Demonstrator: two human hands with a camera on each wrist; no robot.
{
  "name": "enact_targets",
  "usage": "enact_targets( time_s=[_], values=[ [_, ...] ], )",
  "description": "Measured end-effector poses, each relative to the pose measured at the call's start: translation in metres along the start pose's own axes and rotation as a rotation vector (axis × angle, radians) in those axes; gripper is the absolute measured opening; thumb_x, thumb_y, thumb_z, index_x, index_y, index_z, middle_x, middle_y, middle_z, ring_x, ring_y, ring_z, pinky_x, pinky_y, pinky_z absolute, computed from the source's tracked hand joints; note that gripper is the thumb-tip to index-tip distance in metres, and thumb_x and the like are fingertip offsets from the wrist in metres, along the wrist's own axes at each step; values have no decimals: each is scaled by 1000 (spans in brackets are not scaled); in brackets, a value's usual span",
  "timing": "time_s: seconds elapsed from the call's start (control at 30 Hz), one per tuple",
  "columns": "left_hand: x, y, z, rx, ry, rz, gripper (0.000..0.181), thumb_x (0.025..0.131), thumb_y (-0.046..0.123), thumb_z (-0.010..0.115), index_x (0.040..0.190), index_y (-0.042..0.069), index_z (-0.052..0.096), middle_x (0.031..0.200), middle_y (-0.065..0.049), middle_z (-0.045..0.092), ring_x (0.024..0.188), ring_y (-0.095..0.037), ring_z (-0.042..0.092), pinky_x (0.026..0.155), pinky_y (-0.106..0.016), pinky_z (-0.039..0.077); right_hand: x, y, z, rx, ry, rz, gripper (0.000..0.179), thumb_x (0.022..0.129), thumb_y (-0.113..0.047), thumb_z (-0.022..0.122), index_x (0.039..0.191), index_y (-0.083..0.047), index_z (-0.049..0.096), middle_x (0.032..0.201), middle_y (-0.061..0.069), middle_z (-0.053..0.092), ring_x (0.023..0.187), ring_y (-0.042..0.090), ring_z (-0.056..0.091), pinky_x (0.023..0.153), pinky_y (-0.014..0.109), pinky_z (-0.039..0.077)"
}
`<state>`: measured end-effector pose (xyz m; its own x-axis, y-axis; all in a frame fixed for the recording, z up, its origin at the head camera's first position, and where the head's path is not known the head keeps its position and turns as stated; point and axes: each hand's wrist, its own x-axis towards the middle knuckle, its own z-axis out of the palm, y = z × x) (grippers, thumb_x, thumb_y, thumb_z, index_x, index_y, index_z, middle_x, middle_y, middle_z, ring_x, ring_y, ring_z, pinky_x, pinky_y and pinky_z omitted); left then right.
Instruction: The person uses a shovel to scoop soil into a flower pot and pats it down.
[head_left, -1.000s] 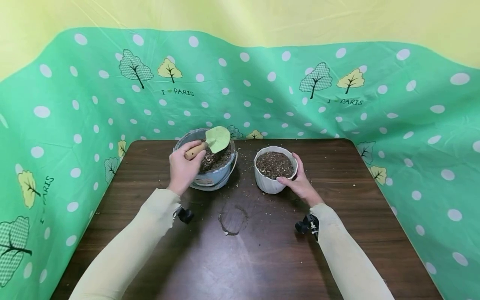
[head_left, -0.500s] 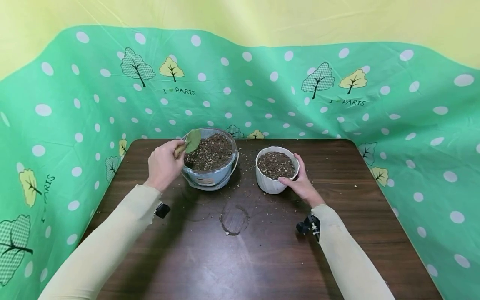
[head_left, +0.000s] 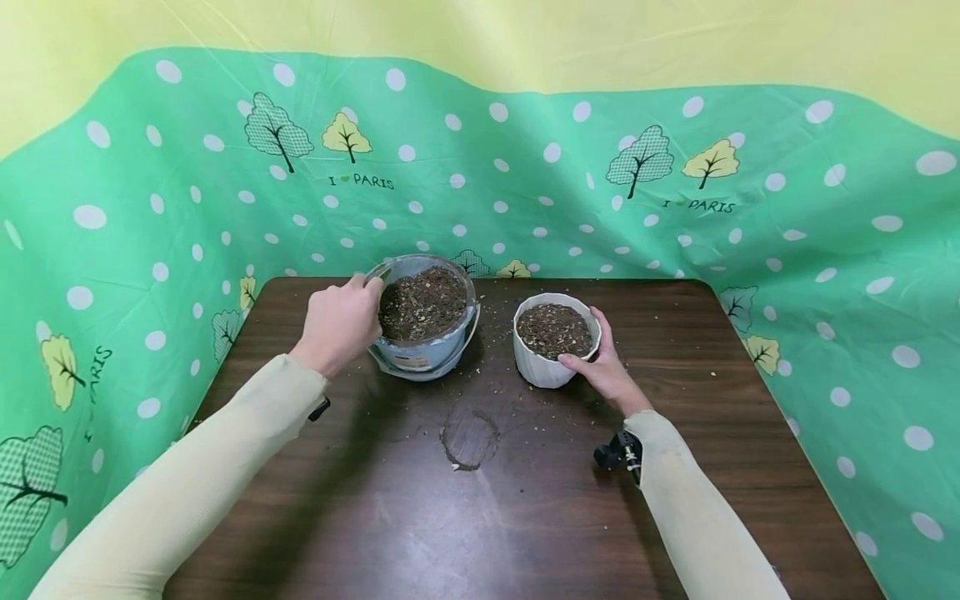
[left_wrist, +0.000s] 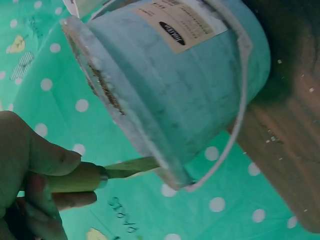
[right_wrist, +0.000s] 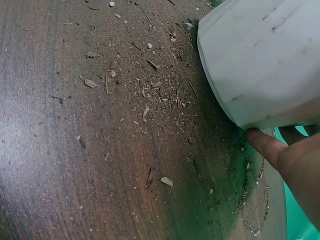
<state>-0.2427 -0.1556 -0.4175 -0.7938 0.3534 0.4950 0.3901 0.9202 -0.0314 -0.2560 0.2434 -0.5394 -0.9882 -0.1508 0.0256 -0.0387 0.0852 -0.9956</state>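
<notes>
My left hand (head_left: 341, 321) grips the wooden handle of a small garden trowel (left_wrist: 80, 179) beside the left rim of a light blue bucket (head_left: 423, 354). In the left wrist view the trowel's green blade (left_wrist: 132, 167) reaches the bucket's rim, its tip hidden behind it; the head view shows only a sliver. Dark soil (head_left: 423, 304) fills much of the bucket. To the right, my right hand (head_left: 607, 367) holds a ribbed white flowerpot (head_left: 536, 367), thumb at the near rim and fingers round the right side. Brown potting soil (head_left: 553, 331) lies inside the flowerpot, close below its rim.
Bits of soil (right_wrist: 155, 92) are scattered over the dark wooden table (head_left: 480, 533). A ring of dirt (head_left: 468, 440) marks the tabletop in front of the two containers. A green dotted cloth (head_left: 525, 192) hangs behind the table and along its sides. The bucket's handle (left_wrist: 240, 110) hangs down.
My left hand with the trowel has moved left from over the bucket's soil to its left rim, and the blade has turned largely out of the head view. The right hand keeps its hold.
</notes>
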Motion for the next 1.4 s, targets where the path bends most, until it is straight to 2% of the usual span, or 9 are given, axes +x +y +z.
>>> enact_targets(
  time_s=[0.17,0.3,0.4,0.6,0.8,0.93,1.03,1.17,1.4],
  values=[
    [12,5,-7,-5,-155,-60,19,72,-4,59,66,9,47,55,-5,41,42,-19,36,36,-37,32,-1,-2,1,0,12,-2,98,84,9,66,157,-6,2,158,23,13,142,36,18,115,48,15],
    [23,-5,-7,-113,-286,-187,31,70,0,56,58,17,33,53,5,21,49,-16,23,40,-32,23,-1,-2,2,-12,11,0,98,85,8,67,157,-6,2,158,23,12,143,37,17,115,49,15],
    [27,-16,-6,-216,-315,-274,31,68,0,49,57,19,27,56,6,16,53,-15,17,44,-30,18,0,-2,3,-22,4,5,99,85,6,68,157,-6,2,159,23,11,143,37,17,115,49,15],
    [22,-29,-4,-361,-305,-359,24,68,1,43,64,18,27,60,4,17,55,-16,19,48,-31,17,1,-3,2,-19,15,4,98,85,6,68,157,-7,3,158,22,13,143,36,18,115,49,16],
    [10,-29,4,-455,-271,-401,23,81,6,55,66,14,40,58,5,25,53,-17,29,49,-31,25,-1,-3,1,-24,17,6,97,85,6,67,157,-7,3,158,22,13,143,36,18,115,49,15],
    [3,-29,10,-539,-231,-460,14,86,12,65,73,9,60,59,3,51,57,-17,49,54,-33,41,-2,-3,1,-25,19,23,97,86,6,67,157,-8,2,159,21,13,143,35,18,115,47,16],
    [-2,-27,15,-597,-201,-491,11,86,15,70,88,4,71,76,-6,70,74,-25,66,67,-40,52,-3,-3,2,-24,21,25,97,86,6,67,157,-8,3,158,21,14,142,35,19,115,46,17],
    [-8,-25,23,-626,-136,-539,15,85,16,72,90,2,74,85,-10,74,84,-29,68,74,-44,53,-2,-3,3,-20,22,18,96,86,6,66,157,-8,3,158,21,15,142,35,20,114,43,18],
    [-15,-21,38,-739,-64,-618,15,85,19,74,89,6,79,93,-8,74,89,-25,68,79,-42,52,-2,-4,6,8,31,14,95,86,9,64,157,-8,4,158,21,15,142,34,21,115,42,18]
  ],
)
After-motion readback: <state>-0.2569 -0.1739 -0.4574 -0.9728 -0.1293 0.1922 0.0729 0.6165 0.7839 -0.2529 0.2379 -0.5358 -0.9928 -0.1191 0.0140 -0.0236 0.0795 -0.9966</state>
